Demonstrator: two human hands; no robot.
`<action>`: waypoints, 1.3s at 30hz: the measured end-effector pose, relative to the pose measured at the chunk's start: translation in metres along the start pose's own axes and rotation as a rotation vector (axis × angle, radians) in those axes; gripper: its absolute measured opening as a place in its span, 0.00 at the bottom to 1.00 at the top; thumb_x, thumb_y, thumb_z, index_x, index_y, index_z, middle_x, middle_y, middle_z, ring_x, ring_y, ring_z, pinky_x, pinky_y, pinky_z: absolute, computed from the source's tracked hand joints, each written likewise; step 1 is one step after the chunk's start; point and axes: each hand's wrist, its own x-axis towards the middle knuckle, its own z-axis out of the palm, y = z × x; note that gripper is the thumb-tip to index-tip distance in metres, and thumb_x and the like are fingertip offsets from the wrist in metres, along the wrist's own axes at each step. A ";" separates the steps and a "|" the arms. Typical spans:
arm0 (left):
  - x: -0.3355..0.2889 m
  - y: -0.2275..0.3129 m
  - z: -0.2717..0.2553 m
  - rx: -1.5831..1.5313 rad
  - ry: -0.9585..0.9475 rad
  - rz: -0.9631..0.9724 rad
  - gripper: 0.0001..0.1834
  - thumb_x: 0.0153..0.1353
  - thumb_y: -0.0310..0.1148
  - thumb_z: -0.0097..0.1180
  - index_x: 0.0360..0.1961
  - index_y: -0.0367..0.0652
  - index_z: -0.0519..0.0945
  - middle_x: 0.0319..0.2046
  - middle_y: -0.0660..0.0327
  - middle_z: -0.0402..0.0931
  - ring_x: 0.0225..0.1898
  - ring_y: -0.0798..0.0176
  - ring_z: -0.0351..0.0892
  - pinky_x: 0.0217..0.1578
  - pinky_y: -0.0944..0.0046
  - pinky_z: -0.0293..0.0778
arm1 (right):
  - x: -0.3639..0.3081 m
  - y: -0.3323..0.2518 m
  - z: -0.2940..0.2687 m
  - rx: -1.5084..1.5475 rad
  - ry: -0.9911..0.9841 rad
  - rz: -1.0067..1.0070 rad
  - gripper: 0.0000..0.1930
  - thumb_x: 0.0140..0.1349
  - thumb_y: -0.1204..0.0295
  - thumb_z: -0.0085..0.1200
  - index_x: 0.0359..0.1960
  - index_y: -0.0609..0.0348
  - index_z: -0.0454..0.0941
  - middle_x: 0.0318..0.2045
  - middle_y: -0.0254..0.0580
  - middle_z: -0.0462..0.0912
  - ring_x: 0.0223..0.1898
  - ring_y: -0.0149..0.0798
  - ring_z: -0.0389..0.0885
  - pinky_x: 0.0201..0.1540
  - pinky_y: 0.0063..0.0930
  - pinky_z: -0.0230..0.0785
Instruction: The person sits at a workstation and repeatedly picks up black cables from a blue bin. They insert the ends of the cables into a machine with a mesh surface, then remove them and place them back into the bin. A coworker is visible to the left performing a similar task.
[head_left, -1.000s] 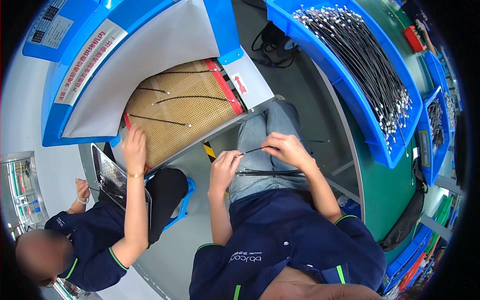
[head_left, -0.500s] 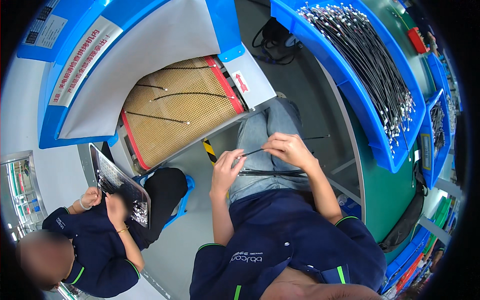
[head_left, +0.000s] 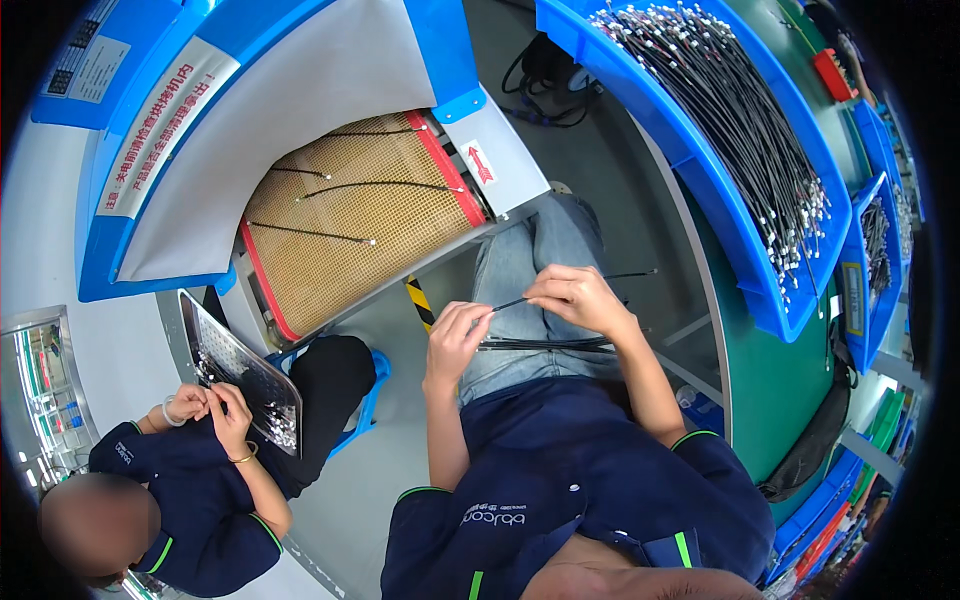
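A thin black cable [head_left: 510,304] is stretched between my two hands above my lap. My left hand [head_left: 458,335] pinches it near one end, with the fingertips closed together. About a hand's width along, my right hand [head_left: 575,298] grips the same cable between thumb and fingers. Its far end sticks out past the right hand toward the right. Across my thighs lies a bundle of similar black cables [head_left: 545,345], partly behind my right forearm. The cable end in my left fingers is hidden.
Ahead to the left, a blue-framed machine has a mesh conveyor belt [head_left: 340,240] carrying several cables. A blue bin [head_left: 715,150] full of cables stands on the green table [head_left: 765,410] at right. At left, a co-worker sits with a tray [head_left: 240,350] of cables.
My left fingers have closed a little further over the cable end; my right hand stays nearly still. The co-worker's hands have come together over the tray.
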 end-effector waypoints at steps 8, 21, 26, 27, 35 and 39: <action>-0.002 -0.001 -0.001 0.014 0.001 -0.012 0.08 0.48 0.20 0.63 0.30 0.38 0.77 0.27 0.59 0.78 0.30 0.57 0.78 0.30 0.63 0.73 | -0.001 0.002 0.001 0.048 0.004 0.027 0.06 0.50 0.75 0.63 0.31 0.58 0.83 0.29 0.38 0.81 0.27 0.38 0.80 0.29 0.29 0.72; -0.001 -0.008 -0.017 0.091 0.012 -0.038 0.08 0.45 0.19 0.63 0.28 0.38 0.78 0.27 0.59 0.79 0.30 0.58 0.79 0.30 0.63 0.74 | -0.005 0.016 -0.012 -0.058 0.010 0.042 0.06 0.51 0.72 0.63 0.31 0.56 0.83 0.26 0.37 0.80 0.28 0.38 0.79 0.30 0.30 0.71; -0.009 -0.024 -0.041 0.161 0.067 -0.118 0.08 0.45 0.18 0.63 0.28 0.38 0.79 0.27 0.59 0.79 0.29 0.59 0.78 0.31 0.65 0.74 | -0.013 0.024 -0.035 -0.129 0.023 0.130 0.05 0.52 0.71 0.60 0.29 0.56 0.80 0.26 0.36 0.80 0.32 0.39 0.78 0.36 0.32 0.71; -0.011 -0.026 -0.045 0.167 0.081 -0.135 0.08 0.46 0.18 0.62 0.29 0.37 0.79 0.26 0.58 0.79 0.29 0.60 0.78 0.31 0.65 0.73 | -0.015 0.024 -0.040 -0.144 0.035 0.131 0.05 0.52 0.70 0.60 0.29 0.56 0.80 0.27 0.36 0.80 0.32 0.39 0.78 0.36 0.32 0.71; -0.026 -0.037 -0.065 0.226 0.153 -0.210 0.07 0.48 0.18 0.61 0.29 0.36 0.78 0.25 0.59 0.77 0.27 0.63 0.76 0.32 0.67 0.73 | -0.025 0.033 -0.055 -0.100 0.076 0.173 0.07 0.54 0.70 0.60 0.32 0.59 0.81 0.29 0.40 0.81 0.33 0.41 0.79 0.37 0.32 0.72; -0.031 -0.037 -0.068 0.211 0.183 -0.217 0.06 0.49 0.18 0.60 0.29 0.35 0.78 0.25 0.59 0.77 0.27 0.65 0.75 0.31 0.68 0.72 | -0.023 0.029 -0.050 -0.012 0.133 0.160 0.07 0.55 0.71 0.59 0.32 0.62 0.80 0.30 0.41 0.81 0.33 0.42 0.80 0.36 0.31 0.73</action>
